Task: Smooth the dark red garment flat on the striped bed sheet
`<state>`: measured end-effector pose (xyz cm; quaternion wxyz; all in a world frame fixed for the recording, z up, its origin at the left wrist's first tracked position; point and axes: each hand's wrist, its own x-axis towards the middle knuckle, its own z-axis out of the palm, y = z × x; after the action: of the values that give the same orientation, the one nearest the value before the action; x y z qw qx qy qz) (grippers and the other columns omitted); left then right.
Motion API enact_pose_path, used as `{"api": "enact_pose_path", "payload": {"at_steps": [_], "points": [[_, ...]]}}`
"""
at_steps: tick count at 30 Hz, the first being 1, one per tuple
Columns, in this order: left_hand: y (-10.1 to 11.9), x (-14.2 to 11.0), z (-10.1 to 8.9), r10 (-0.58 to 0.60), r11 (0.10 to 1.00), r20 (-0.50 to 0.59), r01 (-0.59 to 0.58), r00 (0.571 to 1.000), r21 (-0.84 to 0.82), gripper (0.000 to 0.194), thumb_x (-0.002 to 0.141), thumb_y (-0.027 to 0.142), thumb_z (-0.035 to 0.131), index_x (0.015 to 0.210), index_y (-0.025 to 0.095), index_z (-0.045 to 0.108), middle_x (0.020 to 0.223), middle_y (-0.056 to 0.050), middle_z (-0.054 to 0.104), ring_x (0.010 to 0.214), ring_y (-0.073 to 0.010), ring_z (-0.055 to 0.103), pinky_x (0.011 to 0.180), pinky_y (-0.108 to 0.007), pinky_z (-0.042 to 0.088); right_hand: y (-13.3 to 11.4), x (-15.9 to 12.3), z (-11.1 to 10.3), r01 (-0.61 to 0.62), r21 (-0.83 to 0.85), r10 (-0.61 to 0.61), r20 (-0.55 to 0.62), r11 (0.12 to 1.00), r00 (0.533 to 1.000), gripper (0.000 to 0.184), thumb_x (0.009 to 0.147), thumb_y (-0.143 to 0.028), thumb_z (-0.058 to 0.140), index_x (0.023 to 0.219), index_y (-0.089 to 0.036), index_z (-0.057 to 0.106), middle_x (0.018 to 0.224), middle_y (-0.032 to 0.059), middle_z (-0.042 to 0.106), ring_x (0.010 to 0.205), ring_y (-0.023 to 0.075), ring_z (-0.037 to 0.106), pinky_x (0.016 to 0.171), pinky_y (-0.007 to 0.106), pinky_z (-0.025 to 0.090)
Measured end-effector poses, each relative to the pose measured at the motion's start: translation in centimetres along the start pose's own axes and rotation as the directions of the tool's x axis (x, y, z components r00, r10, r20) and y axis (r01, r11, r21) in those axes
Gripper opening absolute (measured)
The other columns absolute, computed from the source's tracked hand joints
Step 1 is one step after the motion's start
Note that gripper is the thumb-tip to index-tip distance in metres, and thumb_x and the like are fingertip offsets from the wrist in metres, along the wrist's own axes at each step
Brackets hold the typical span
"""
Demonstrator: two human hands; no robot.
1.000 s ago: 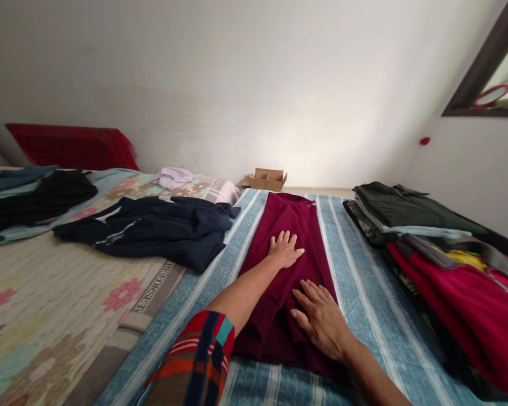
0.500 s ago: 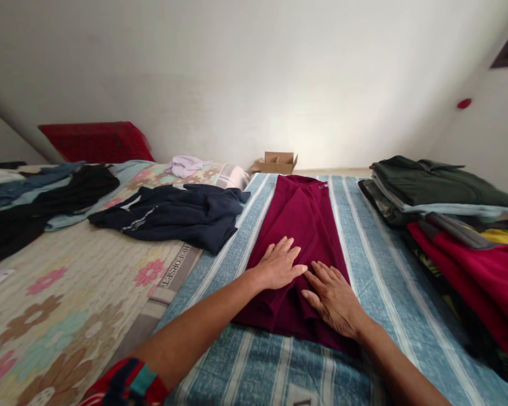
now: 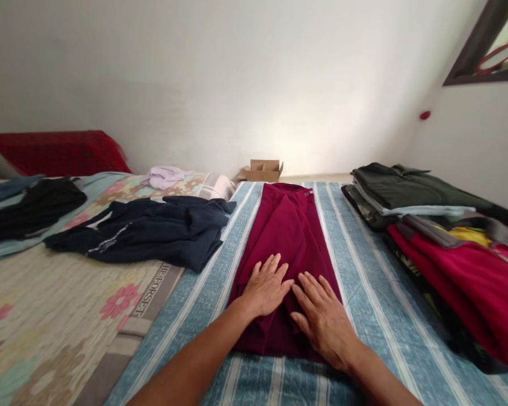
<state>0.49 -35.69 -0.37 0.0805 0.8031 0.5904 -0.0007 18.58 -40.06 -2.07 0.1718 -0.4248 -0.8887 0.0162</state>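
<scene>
A maroon garment shaped like a skirt (image 3: 285, 225) lies lengthwise on the blue striped sheet (image 3: 364, 316). Its narrow end, with a small pale label at the right corner, points toward the wall, and its wide hem is nearest me. My left hand (image 3: 266, 286) rests palm down on its lower half, fingers stretched out. Just to the right, my right hand (image 3: 319, 313) also lies flat on the cloth, near the hem and right edge, with fingers spread. The fingertips of the two hands are close together.
Left of the garment lies a navy top (image 3: 152, 231) across the floral bedding (image 3: 80, 310). Folded clothes rise at right, a dark green one (image 3: 410, 189) behind a red one (image 3: 461, 276). A small cardboard box (image 3: 260, 170) sits by the wall, a lilac cloth (image 3: 165, 177) farther left.
The view has turned to the right, bringing more of the window frame into sight. Both hands stay flat on the maroon garment, slightly nearer its hem; its cloth looks a little smoother.
</scene>
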Motion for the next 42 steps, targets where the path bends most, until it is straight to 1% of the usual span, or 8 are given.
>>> {"api": "enact_pose_path", "payload": {"at_steps": [6, 12, 20, 26, 31, 34, 38, 42], "points": [[0.1, -0.1, -0.4, -0.021, 1.0, 0.023, 0.022, 1.0, -0.015, 0.057, 0.093, 0.05, 0.023, 0.139, 0.019, 0.036, 0.152, -0.01, 0.02, 0.14, -0.0242, 0.013, 0.11, -0.048, 0.016, -0.7, -1.1, 0.7, 0.041, -0.006, -0.041, -0.016, 0.999, 0.999, 0.058, 0.089, -0.049, 0.042, 0.138, -0.018, 0.04, 0.142, 0.0109, 0.039, 0.135, 0.0266, 0.027, 0.11, 0.048, 0.025], [0.1, -0.4, -0.8, -0.012, 1.0, 0.01, 0.012, 1.0, -0.017, 0.055, 0.093, 0.047, 0.025, 0.139, 0.019, 0.037, 0.151, -0.012, 0.021, 0.139, -0.0252, 0.015, 0.109, -0.05, 0.017, -0.6, -1.6, 2.0, 0.104, -0.029, -0.106, -0.107, 0.994, 0.989, 0.078, 0.081, -0.063, 0.047, 0.143, -0.021, 0.028, 0.144, 0.0141, 0.034, 0.134, 0.0336, 0.027, 0.104, 0.054, 0.031], [0.3, -0.6, -1.2, -0.023, 1.0, 0.041, 0.024, 0.999, -0.014, 0.055, 0.093, 0.045, 0.027, 0.14, 0.018, 0.035, 0.151, -0.012, 0.02, 0.14, -0.0254, 0.013, 0.11, -0.05, 0.016, -0.9, -2.1, 3.8, 0.16, -0.073, -0.171, -0.204, 0.984, 0.964, 0.098, 0.073, -0.074, 0.045, 0.147, -0.017, 0.013, 0.144, 0.0146, 0.035, 0.132, 0.0345, 0.031, 0.105, 0.053, 0.026], [0.3, -0.5, -1.1, -0.023, 0.999, 0.044, 0.024, 0.999, -0.027, 0.056, 0.092, 0.045, 0.027, 0.14, 0.017, 0.035, 0.151, -0.013, 0.018, 0.14, -0.0257, 0.013, 0.11, -0.05, 0.016, -1.0, -1.9, 3.7, 0.151, -0.089, -0.166, -0.19, 0.985, 0.968, 0.095, 0.076, -0.074, 0.041, 0.147, -0.018, 0.014, 0.142, 0.0137, 0.037, 0.128, 0.0322, 0.037, 0.104, 0.05, 0.026], [0.6, -0.3, -2.4, -0.013, 0.999, 0.1, 0.016, 0.995, -0.03, 0.058, 0.091, 0.047, 0.028, 0.138, 0.014, 0.038, 0.15, -0.017, 0.021, 0.138, -0.0298, 0.016, 0.108, -0.054, 0.018, -0.9, -1.9, 3.8, 0.172, -0.172, -0.212, -0.254, 0.97, 0.944, 0.093, 0.076, -0.076, 0.037, 0.146, -0.017, 0.02, 0.138, 0.0123, 0.044, 0.125, 0.0301, 0.041, 0.102, 0.047, 0.027], [1.1, 0.1, -3.0, 0.041, 0.999, 0.082, -0.04, 0.996, -0.019, 0.055, 0.092, 0.044, 0.027, 0.135, 0.013, 0.041, 0.149, -0.017, 0.023, 0.139, -0.0295, 0.015, 0.107, -0.055, 0.018, -0.8, -1.8, 3.9, 0.171, -0.222, -0.23, -0.279, 0.96, 0.932, 0.089, 0.077, -0.075, 0.038, 0.144, -0.017, 0.026, 0.135, 0.0122, 0.048, 0.124, 0.0299, 0.043, 0.102, 0.047, 0.027], [1.5, 0.7, -2.2, 0.115, 0.993, 0.028, -0.115, 0.993, -0.02, 0.052, 0.094, 0.04, 0.024, 0.136, 0.014, 0.039, 0.15, -0.014, 0.023, 0.14, -0.0243, 0.012, 0.109, -0.051, 0.017, -0.7, -1.4, 4.3, 0.168, -0.264, -0.249, -0.313, 0.95, 0.917, 0.084, 0.078, -0.074, 0.035, 0.139, -0.016, 0.036, 0.132, 0.0123, 0.052, 0.12, 0.0294, 0.047, 0.1, 0.046, 0.031], [1.2, 1.0, -1.1, 0.116, 0.991, 0.052, -0.113, 0.992, -0.072, 0.055, 0.095, 0.043, 0.021, 0.141, 0.016, 0.032, 0.151, -0.012, 0.021, 0.14, -0.0231, 0.01, 0.11, -0.05, 0.016, -0.3, -1.3, 5.5, 0.168, -0.259, -0.258, -0.369, 0.951, 0.893, 0.067, 0.086, -0.063, 0.037, 0.136, -0.018, 0.041, 0.128, 0.0115, 0.055, 0.118, 0.0287, 0.049, 0.098, 0.045, 0.035]]}}
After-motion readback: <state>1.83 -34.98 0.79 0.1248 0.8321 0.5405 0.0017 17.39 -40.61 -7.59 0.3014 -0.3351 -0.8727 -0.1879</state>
